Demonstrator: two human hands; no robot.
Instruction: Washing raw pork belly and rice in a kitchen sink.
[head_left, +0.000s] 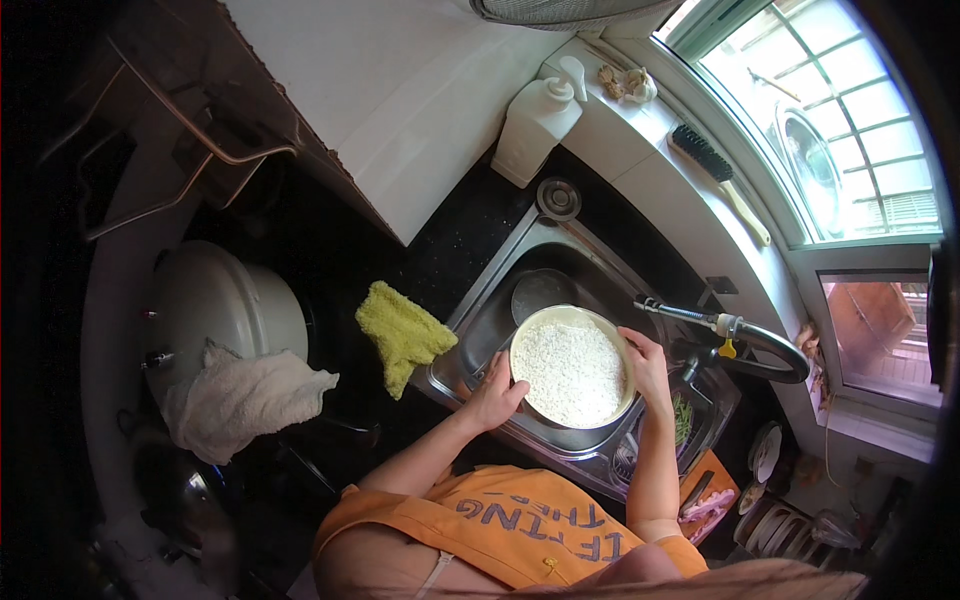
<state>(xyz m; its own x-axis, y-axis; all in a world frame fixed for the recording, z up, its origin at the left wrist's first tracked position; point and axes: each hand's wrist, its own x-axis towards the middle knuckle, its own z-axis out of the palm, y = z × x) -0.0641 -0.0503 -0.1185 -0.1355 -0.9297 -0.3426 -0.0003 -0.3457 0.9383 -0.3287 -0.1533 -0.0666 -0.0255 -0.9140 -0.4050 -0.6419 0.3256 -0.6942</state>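
Both hands hold a round pale bowl (616, 337) over the stainless steel sink (491, 315). White grains that look like rice (570, 367) fill much of it. My left hand (495, 394) grips the left rim with its thumb on top. On the opposite rim, my right hand (646, 367) has its fingers wrapped around the edge. Just above the right hand, the flexible faucet spout (679, 311) reaches over the basin; no water is visible coming from it. Behind the bowl, a dark round shape (541, 295) shows in the basin. The bowl's underside is hidden.
Left of the sink lies a yellow-green cloth (405, 334); beyond it a white cloth (247, 401) drapes a large pale pot (217, 300). Right are green vegetables (682, 420) and a board with a knife and meat (709, 499). A soap dispenser (536, 127) and brush (701, 154) stand behind.
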